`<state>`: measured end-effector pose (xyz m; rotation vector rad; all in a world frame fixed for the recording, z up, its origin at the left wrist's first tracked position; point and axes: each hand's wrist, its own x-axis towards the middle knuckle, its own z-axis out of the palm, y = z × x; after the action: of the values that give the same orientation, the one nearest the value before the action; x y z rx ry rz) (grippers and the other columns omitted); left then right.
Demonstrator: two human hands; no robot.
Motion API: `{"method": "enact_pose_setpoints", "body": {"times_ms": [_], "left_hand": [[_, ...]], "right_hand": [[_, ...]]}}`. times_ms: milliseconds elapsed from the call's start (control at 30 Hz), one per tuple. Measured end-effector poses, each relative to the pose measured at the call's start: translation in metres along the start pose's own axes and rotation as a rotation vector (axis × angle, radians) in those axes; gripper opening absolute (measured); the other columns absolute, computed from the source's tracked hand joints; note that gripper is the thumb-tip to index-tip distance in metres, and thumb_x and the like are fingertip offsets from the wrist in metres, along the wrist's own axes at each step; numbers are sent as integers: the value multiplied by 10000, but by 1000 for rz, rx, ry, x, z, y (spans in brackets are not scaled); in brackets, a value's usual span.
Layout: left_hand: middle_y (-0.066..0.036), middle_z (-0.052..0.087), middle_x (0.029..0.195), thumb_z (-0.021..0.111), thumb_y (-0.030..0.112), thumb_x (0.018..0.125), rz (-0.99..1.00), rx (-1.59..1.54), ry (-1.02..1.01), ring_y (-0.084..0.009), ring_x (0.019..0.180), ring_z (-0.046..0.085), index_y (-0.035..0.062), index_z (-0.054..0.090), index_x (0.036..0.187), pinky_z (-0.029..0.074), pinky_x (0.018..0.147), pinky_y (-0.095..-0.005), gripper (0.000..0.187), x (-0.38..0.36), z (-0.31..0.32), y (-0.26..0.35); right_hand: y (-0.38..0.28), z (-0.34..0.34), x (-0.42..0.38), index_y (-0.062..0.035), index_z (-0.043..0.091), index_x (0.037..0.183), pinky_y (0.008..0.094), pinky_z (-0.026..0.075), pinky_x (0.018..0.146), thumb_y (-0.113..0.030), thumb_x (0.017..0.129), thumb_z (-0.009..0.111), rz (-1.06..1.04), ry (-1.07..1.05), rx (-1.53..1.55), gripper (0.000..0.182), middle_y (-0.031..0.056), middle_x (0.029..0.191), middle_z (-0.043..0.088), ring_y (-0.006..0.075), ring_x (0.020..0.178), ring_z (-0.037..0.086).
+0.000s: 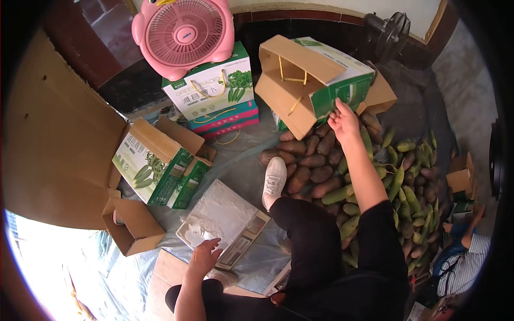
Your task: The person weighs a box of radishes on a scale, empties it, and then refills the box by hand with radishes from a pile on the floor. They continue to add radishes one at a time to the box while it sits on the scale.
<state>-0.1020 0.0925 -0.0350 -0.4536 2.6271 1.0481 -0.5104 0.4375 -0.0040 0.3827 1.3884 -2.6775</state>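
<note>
My right hand (345,120) reaches forward to an open cardboard carton (348,92), its fingers at the lower edge of the green printed side. The carton lies tilted, its open flaps facing left, with yellow cord handles showing. Below it spreads a pile of dark reddish-brown and green radishes (316,174). My left hand (205,257) hovers by the near left edge of a flat weighing scale (222,214), fingers apart and holding nothing. The scale's top looks covered in crumpled clear plastic.
A pink fan (184,36) stands on stacked cartons (214,88). Left of the scale are another printed carton (152,163) and a small brown box (131,227). A black fan (388,35) stands at the back right. Another person in a striped shirt (471,262) is at far right.
</note>
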Motion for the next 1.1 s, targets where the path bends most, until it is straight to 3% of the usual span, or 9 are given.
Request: {"method": "enact_pose_setpoints", "body": {"times_ms": [433, 500, 600, 700, 833, 933, 967, 1067, 1100], "left_hand": [[-130, 679, 891, 641, 100, 819, 120, -237, 106, -212, 846, 659, 25, 620, 1108, 514, 764, -314, 299, -24, -16, 17], [-117, 679, 905, 633, 105, 835, 105, -416, 97, -202, 865, 654, 19, 611, 1124, 513, 771, -312, 303, -29, -19, 20], [-117, 660, 987, 588, 164, 898, 100, -715, 20, -217, 933, 635, -22, 565, 1175, 513, 808, -327, 335, -38, -35, 33], [-196, 597, 1112, 483, 324, 954, 198, -1093, 18, -269, 1007, 605, -72, 465, 1251, 519, 836, -373, 496, -45, -50, 50], [-224, 537, 1207, 414, 459, 948, 302, -1309, 49, -294, 1067, 578, -48, 333, 1345, 508, 857, -394, 649, -53, -62, 80], [-143, 519, 1260, 430, 518, 921, 400, -1562, 71, -254, 1115, 552, 19, 350, 1349, 484, 899, -410, 662, -57, -66, 89], [-101, 487, 1306, 452, 519, 913, 299, -1611, 181, -232, 1164, 513, 59, 372, 1337, 459, 935, -412, 631, -64, -67, 93], [-98, 509, 1249, 539, 269, 923, 168, -1663, 421, -238, 1143, 510, 46, 382, 1318, 436, 965, -403, 480, -76, -68, 93], [-106, 517, 1213, 543, 152, 905, 175, -1704, 395, -241, 1120, 521, 32, 402, 1297, 436, 965, -392, 433, -80, -73, 89]], "right_hand": [[-71, 1, -197, -116, 583, 900, 216, 409, 608, -228, 894, 611, 0, -210, 94, 115, -59, 755, 525, 52, 629, 448], [-69, -2, -213, -73, 571, 1071, 228, 467, 646, -173, 922, 524, 32, -352, 171, 186, -3, 941, 616, 80, 805, 581], [-47, 3, -240, -55, 538, 1157, 256, 489, 706, -148, 923, 487, 49, -584, 143, 257, 32, 1057, 610, 111, 924, 593], [-21, 35, -283, -112, 482, 859, 224, 378, 616, -133, 884, 537, 71, -486, 128, 64, -34, 743, 483, 73, 667, 449], [27, 50, -316, -67, 550, 952, 224, 378, 658, -111, 903, 544, 202, -552, 186, 67, -27, 802, 523, 82, 704, 471], [55, 57, -343, -47, 573, 921, 226, 385, 675, -87, 897, 551, 315, -670, 77, 52, -28, 840, 545, 68, 738, 484], [61, 56, -351, -36, 574, 915, 228, 398, 676, -75, 900, 548, 341, -720, -1, 49, -22, 828, 544, 61, 741, 493], [80, 54, -367, -32, 574, 902, 213, 401, 677, -81, 907, 548, 461, -833, -14, 55, -15, 823, 549, 53, 731, 495], [91, 50, -365, -16, 591, 941, 214, 422, 675, -80, 916, 541, 474, -890, -51, 85, -9, 831, 561, 63, 742, 519]]}}
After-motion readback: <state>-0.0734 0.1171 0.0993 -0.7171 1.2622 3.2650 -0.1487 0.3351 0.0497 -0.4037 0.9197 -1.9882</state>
